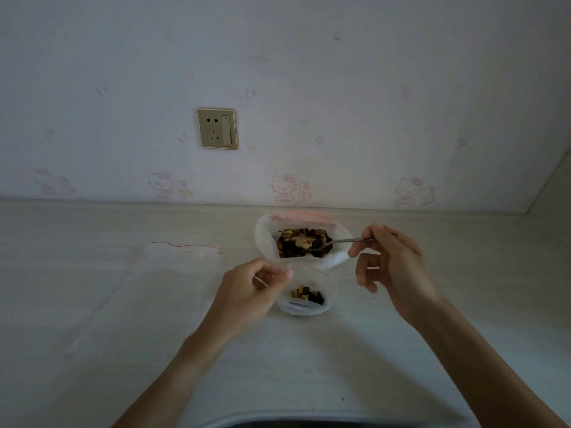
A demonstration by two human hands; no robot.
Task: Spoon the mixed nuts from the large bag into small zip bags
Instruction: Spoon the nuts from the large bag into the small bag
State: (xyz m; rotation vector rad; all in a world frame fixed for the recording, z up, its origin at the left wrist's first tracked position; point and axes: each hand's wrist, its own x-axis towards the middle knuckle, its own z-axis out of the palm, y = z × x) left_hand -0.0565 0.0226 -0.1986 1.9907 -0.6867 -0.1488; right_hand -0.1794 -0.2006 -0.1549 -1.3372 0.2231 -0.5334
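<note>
- Clear plastic small zip bag (304, 299) stands on the desk (92, 304) just in front of the large bag (304, 239); a shallow layer of nuts lies in its bottom, so filling appears only partly done.
- Left hand (250, 291) pinches the small bag's near-left rim between thumb and curled fingers (279, 271), judged to keep the mouth open and upright for the next load.
- Right hand (389, 261) grips the handle of a metal spoon (336, 242) between thumb and forefinger, the remaining fingers loosely curled beneath and holding nothing else.
- Spoon bowl sits within the large bag's mouth, on the mixed nuts (304, 242); it looks loaded, though this is not certain.
- Large bag's sides are rolled down, probably to give the spoon free access.
- Spare empty zip bags (182, 257) lie flat left of the large bag, well apart from it, presumably awaiting their turn.
- Risk noted: nuts may spill on the short transfer between the bags.
</note>
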